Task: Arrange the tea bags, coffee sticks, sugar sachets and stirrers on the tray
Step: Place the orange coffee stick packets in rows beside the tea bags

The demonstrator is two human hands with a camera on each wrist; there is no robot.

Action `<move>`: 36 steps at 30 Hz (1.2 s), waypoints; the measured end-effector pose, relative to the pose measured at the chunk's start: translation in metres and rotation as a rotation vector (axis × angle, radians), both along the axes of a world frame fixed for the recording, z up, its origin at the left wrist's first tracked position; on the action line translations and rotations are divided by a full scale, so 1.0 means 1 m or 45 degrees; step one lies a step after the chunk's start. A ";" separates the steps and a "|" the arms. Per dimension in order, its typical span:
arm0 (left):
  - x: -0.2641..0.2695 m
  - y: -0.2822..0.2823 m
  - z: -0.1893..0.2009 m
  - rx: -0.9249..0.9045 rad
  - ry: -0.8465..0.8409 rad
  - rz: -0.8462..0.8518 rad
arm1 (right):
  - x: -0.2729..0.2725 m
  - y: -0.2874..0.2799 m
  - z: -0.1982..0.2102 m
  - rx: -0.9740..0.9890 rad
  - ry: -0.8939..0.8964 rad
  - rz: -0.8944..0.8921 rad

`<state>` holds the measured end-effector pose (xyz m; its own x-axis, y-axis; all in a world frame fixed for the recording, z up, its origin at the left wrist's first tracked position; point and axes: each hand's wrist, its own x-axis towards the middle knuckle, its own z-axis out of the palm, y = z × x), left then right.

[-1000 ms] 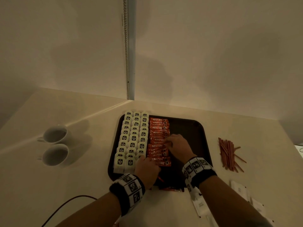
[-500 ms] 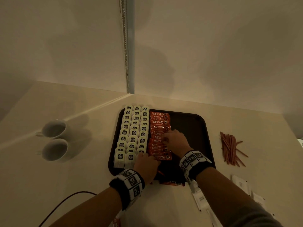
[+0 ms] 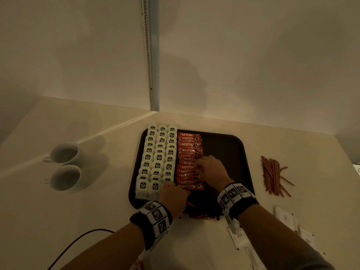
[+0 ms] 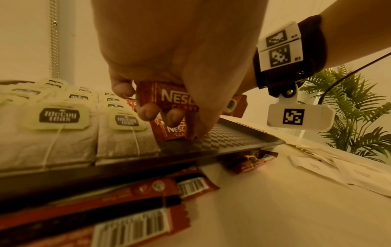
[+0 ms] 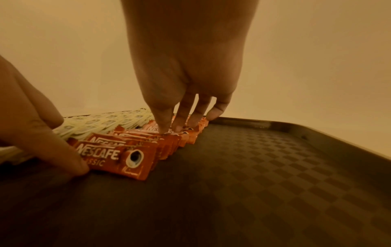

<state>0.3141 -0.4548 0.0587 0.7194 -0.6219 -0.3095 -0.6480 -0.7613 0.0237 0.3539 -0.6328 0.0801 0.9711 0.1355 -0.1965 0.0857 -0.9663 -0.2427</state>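
On the dark brown plastic tray, pale tea bags are done, orange coffee sticks get pressed by the flat-fingered right hand, one's pinched in the left hand; white sugar sachets and reddish stirrers are left off it.

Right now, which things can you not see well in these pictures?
- Sugar sachets: head view, partly hidden by the right forearm, print too small.
- Loose coffee sticks: left wrist view, blurred, cut off by the bottom edge.
- Near end of the coffee stick row: head view, hidden under the left hand.
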 end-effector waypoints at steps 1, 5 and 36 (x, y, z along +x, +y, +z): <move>0.000 0.000 0.000 -0.005 -0.002 0.001 | -0.002 0.001 0.001 -0.005 -0.005 0.030; -0.001 0.000 -0.003 -0.027 -0.001 0.009 | -0.008 0.005 0.000 -0.073 0.069 0.083; 0.036 0.068 0.141 -0.915 0.679 0.498 | -0.042 0.075 0.117 1.632 0.032 -0.177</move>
